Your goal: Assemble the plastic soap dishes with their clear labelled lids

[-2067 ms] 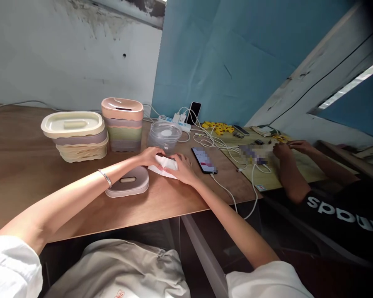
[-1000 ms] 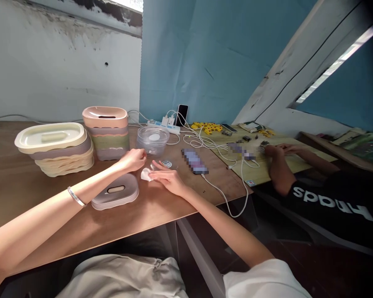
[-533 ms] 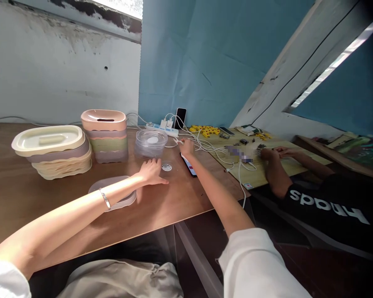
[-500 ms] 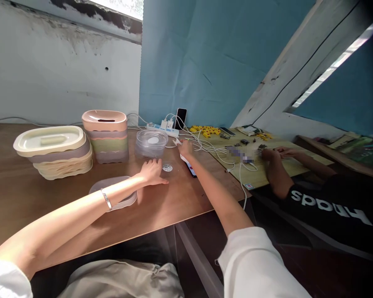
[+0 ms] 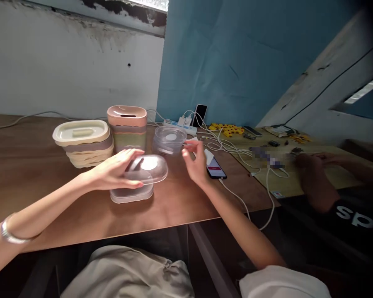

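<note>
My left hand point(image 5: 119, 169) grips the rim of a clear round plastic lid point(image 5: 160, 170), thumb below and fingers above, with a bright white patch at its middle. It is tilted over a grey oval lid or tray point(image 5: 133, 198) lying on the table. Beside the stack of clear round lids point(image 5: 169, 142), my right hand point(image 5: 196, 159) is raised with thumb and forefinger curled close together; a thin dark edge shows at the tips, too small to name. A phone point(image 5: 216, 169) with a lit screen and white paper on its upper end lies just right of this hand.
Two stacks of oval tubs, one cream-topped point(image 5: 83, 134) and one pink-topped point(image 5: 127, 116), stand at the back left. A power strip point(image 5: 180, 125), tangled white cables point(image 5: 216, 145), yellow pieces point(image 5: 225, 129) and an upright phone point(image 5: 200, 115) lie behind. A co-worker's arm point(image 5: 313, 182) is at right.
My left hand has lifted the clear lid off the table and moved left with it. My right hand has drawn back from the phone's far end toward me. The view has turned slightly right-to-left.
</note>
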A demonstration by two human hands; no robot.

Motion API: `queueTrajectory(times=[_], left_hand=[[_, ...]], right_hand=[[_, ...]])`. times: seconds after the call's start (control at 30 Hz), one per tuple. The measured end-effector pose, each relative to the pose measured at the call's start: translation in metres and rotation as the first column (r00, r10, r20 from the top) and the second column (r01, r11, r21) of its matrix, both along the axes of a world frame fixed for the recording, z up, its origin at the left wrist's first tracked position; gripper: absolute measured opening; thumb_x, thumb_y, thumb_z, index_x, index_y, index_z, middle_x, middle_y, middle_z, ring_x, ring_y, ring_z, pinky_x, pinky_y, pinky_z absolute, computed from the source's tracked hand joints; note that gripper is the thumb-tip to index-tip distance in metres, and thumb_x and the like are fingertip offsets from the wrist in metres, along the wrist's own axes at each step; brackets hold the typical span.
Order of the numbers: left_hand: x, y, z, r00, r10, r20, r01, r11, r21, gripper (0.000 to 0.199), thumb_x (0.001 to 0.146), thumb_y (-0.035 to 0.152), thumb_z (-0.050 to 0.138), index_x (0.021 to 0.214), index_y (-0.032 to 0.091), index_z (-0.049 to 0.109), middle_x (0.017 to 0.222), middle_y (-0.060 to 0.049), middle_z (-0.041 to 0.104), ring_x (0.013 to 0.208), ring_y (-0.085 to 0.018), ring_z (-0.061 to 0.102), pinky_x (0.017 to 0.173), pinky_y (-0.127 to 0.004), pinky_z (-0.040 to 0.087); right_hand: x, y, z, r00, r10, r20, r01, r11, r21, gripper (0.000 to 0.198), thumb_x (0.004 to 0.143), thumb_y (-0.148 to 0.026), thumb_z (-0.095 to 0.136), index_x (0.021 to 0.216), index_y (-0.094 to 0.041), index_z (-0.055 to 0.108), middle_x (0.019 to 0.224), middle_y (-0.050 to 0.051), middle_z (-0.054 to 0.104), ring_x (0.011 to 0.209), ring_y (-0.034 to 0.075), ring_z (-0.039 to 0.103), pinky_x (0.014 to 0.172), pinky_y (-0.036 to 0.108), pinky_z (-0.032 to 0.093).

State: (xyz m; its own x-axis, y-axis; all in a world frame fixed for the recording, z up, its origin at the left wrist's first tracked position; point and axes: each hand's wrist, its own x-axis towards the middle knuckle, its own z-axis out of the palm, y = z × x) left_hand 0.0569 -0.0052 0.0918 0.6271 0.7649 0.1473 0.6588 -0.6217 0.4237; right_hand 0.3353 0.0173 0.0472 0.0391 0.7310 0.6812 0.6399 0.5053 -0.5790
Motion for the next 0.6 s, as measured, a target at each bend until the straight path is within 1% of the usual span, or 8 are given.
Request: queueTrajectory(times=[0.03,0.07,0.1,0.17,0.23,0.37,0.5,0.6], left_hand=[[-0.014,-0.008,-0.007,1.000,0.027,0.006,-0.027,0.999,-0.031,0.078,0.070,0.057,0.066,0.132,0.021,0.034,0.131,-0.011,0.050,0.116,-0.028,0.052,0.095,-0.036,0.044],[-0.025,-0.015,-0.015,0.998,0.058,0.020,-0.057,0.996,-0.064,0.078,0.070,0.055,0.067,0.132,0.021,0.034,0.132,-0.010,0.050,0.116,-0.028,0.052,0.096,-0.036,0.044],[-0.034,-0.020,-0.024,0.995,0.092,0.039,-0.088,0.992,-0.091,0.077,0.069,0.053,0.068,0.131,0.021,0.035,0.133,-0.011,0.049,0.117,-0.028,0.052,0.096,-0.037,0.044],[-0.044,-0.027,-0.038,0.988,0.135,0.070,-0.124,0.983,-0.135,0.075,0.070,0.048,0.069,0.130,0.021,0.035,0.134,-0.011,0.048,0.117,-0.028,0.052,0.097,-0.037,0.044],[-0.047,-0.030,-0.046,0.986,0.138,0.094,-0.120,0.978,-0.168,0.072,0.071,0.046,0.069,0.129,0.022,0.034,0.133,-0.011,0.048,0.117,-0.028,0.052,0.096,-0.038,0.045],[-0.044,-0.027,-0.045,0.987,0.100,0.122,-0.073,0.974,-0.215,0.067,0.073,0.044,0.068,0.128,0.022,0.036,0.128,-0.009,0.051,0.113,-0.026,0.053,0.091,-0.035,0.047],[-0.039,-0.026,-0.043,0.996,0.052,0.078,-0.040,0.988,-0.151,0.062,0.076,0.042,0.066,0.127,0.022,0.039,0.128,-0.009,0.049,0.115,-0.026,0.050,0.095,-0.035,0.043],[-0.035,-0.025,-0.043,0.998,0.029,0.053,-0.023,0.992,-0.122,0.061,0.076,0.042,0.064,0.128,0.022,0.039,0.129,-0.009,0.047,0.116,-0.026,0.048,0.095,-0.035,0.042]], right_hand=[[-0.012,-0.013,-0.003,0.981,0.195,0.016,-0.194,0.979,-0.057,0.033,0.089,-0.030,0.051,0.121,-0.025,0.044,0.119,0.008,0.054,0.105,0.020,0.057,0.093,0.039,0.048],[-0.023,-0.023,-0.007,0.929,0.366,0.057,-0.356,0.924,-0.141,0.041,0.087,-0.034,0.056,0.125,-0.027,0.042,0.125,0.008,0.052,0.113,0.021,0.054,0.095,0.040,0.047],[-0.033,-0.030,-0.010,0.861,0.497,0.106,-0.463,0.853,-0.243,0.051,0.085,-0.038,0.060,0.130,-0.029,0.040,0.133,0.008,0.046,0.122,0.023,0.048,0.099,0.042,0.044],[-0.048,-0.036,-0.016,0.746,0.640,0.183,-0.533,0.739,-0.411,0.063,0.082,-0.043,0.064,0.136,-0.030,0.036,0.143,0.009,0.037,0.133,0.027,0.036,0.105,0.046,0.038],[-0.057,-0.033,-0.021,0.702,0.682,0.205,-0.541,0.698,-0.470,0.061,0.083,-0.044,0.063,0.137,-0.030,0.038,0.141,0.010,0.040,0.132,0.027,0.038,0.106,0.048,0.036],[-0.058,-0.026,-0.023,0.705,0.690,0.161,-0.572,0.689,-0.446,0.057,0.084,-0.040,0.063,0.134,-0.027,0.041,0.136,0.010,0.046,0.126,0.026,0.044,0.104,0.046,0.039],[-0.052,-0.030,-0.022,0.723,0.680,0.119,-0.576,0.689,-0.440,0.054,0.082,-0.035,0.066,0.130,-0.023,0.044,0.136,0.013,0.044,0.126,0.027,0.045,0.104,0.046,0.039],[-0.050,-0.033,-0.025,0.721,0.692,0.017,-0.615,0.651,-0.445,0.052,0.081,-0.032,0.066,0.127,-0.021,0.045,0.134,0.014,0.042,0.126,0.026,0.046,0.103,0.043,0.043]])
